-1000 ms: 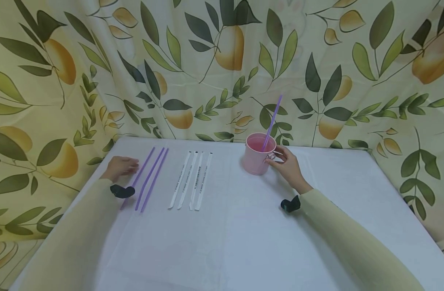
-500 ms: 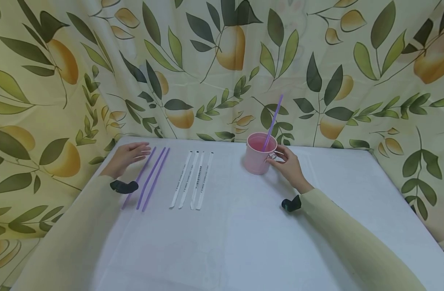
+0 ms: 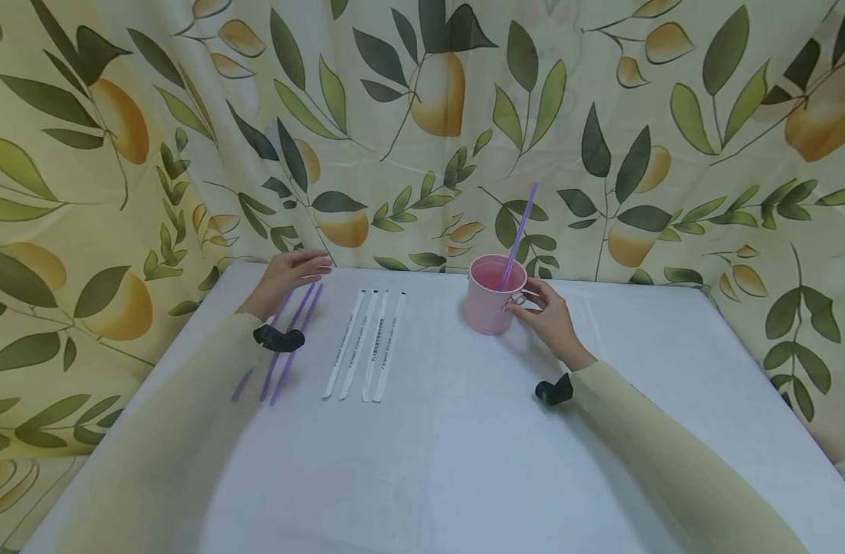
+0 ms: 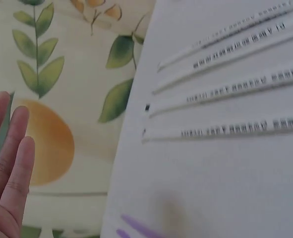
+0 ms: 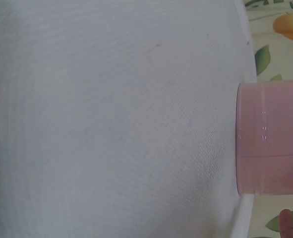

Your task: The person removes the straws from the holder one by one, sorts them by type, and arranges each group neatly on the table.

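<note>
My right hand (image 3: 550,319) grips the handle of a pink cup (image 3: 488,308) that stands upright on the table; in the right wrist view the cup (image 5: 272,139) shows at the right edge with a fingertip below it. One purple straw (image 3: 521,231) leans inside the cup. Over the far ends of several purple straws (image 3: 284,368) laid side by side hovers my left hand (image 3: 287,278), fingers extended and holding nothing. The left wrist view shows those fingers (image 4: 18,173) straight. Right of the purple straws lie several paper-wrapped straws (image 3: 365,346) with printed text, roughly parallel.
A white cloth covers the table (image 3: 422,469). Behind its far edge hangs a curtain (image 3: 409,154) printed with leaves and orange fruit. Dark straps (image 3: 278,338) sit around both wrists.
My left hand has moved right and away from me, from beside the leftmost purple straw to above the straws' far ends. The right hand and cup have stayed in place.
</note>
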The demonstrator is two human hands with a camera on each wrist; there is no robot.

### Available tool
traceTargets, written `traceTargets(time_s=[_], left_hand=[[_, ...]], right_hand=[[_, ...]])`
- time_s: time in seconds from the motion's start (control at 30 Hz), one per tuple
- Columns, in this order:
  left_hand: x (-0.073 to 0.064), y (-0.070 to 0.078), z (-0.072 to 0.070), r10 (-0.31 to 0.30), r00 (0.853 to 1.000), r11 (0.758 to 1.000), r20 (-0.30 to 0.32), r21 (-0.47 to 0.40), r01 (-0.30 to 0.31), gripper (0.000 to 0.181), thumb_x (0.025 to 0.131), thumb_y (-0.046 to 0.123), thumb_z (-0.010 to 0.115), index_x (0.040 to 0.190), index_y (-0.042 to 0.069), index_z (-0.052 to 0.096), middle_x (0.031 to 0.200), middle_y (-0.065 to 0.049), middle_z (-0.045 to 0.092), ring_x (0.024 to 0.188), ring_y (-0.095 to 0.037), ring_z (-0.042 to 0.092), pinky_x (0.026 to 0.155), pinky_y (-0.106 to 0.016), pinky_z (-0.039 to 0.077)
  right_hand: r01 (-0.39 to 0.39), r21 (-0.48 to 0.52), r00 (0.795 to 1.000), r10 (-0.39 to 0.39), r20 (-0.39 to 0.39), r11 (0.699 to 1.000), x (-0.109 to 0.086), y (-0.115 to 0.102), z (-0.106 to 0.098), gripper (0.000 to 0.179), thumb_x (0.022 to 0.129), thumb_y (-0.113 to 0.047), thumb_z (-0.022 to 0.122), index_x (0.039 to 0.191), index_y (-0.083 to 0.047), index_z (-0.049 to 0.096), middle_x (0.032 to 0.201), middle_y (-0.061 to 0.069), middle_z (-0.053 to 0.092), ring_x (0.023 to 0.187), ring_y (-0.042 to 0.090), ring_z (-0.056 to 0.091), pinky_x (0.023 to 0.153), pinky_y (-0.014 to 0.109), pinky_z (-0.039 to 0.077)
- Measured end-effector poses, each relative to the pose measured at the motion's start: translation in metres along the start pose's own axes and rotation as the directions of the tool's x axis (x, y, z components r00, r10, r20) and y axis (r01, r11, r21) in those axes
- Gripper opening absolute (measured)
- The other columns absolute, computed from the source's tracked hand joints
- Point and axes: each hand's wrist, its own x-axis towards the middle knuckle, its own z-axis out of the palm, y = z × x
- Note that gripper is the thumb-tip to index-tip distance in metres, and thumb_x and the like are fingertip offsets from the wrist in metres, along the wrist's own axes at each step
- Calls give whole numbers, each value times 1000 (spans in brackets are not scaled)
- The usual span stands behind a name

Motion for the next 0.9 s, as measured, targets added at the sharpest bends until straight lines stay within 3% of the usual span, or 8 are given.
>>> traceTargets(time_s=[0.1, 0.27, 0.33, 0.47, 0.73, 0.9], left_hand=[[5, 13, 17, -1, 1000, 1000, 18, 11, 1, 44, 95, 19, 55, 131, -5, 49, 118, -8, 66, 96, -3, 65, 101, -29, 47], [22, 23, 43, -1, 999, 1000, 37, 12, 0, 42, 96, 18, 54, 132, -4, 49, 127, -18, 59, 103, -10, 64, 105, -38, 43], [32, 20, 52, 26, 998, 1000, 49, 7, -26, 42, 96, 19, 54, 132, -3, 49, 126, -15, 61, 106, -15, 63, 106, -39, 43], [45, 26, 72, 49, 996, 999, 80, -7, -49, 41, 97, 16, 52, 131, -7, 48, 130, -23, 55, 109, -21, 61, 107, -43, 41], [67, 45, 115, 19, 997, 1000, 77, -22, -17, 40, 96, 16, 54, 131, -2, 50, 132, -22, 55, 118, -32, 57, 104, -37, 45], [81, 55, 145, 8, 998, 1000, 64, -23, -7, 39, 95, 17, 55, 130, 0, 52, 130, -20, 57, 116, -30, 58, 103, -36, 46]], right_hand=[[-11, 9, 1000, 11, 10, 1000, -3, -10, 0, 63, 85, -6, 68, 139, 3, 37, 141, 24, 43, 129, 37, 44, 81, 3, 46], [-5, -9, 1000, 5, 7, 1000, -3, -6, 0, 62, 85, -8, 68, 138, 2, 37, 140, 23, 44, 128, 37, 45, 82, 3, 47], [2, -9, 1000, -2, 2, 1000, 0, 1, 0, 63, 85, -10, 69, 139, 1, 38, 140, 21, 44, 128, 35, 46, 82, 4, 47], [0, -1, 1000, 0, 11, 1000, 0, -1, -1, 64, 85, -7, 68, 139, 2, 36, 141, 24, 42, 129, 38, 44, 83, 4, 47], [-24, 9, 1000, 24, 17, 1000, -9, -24, -1, 61, 85, -1, 66, 137, 8, 36, 141, 27, 40, 130, 41, 42, 80, 2, 46], [-20, 19, 1000, 20, 15, 1000, -5, -15, -1, 62, 84, -2, 67, 137, 6, 36, 141, 27, 41, 130, 41, 42, 81, 3, 46]])
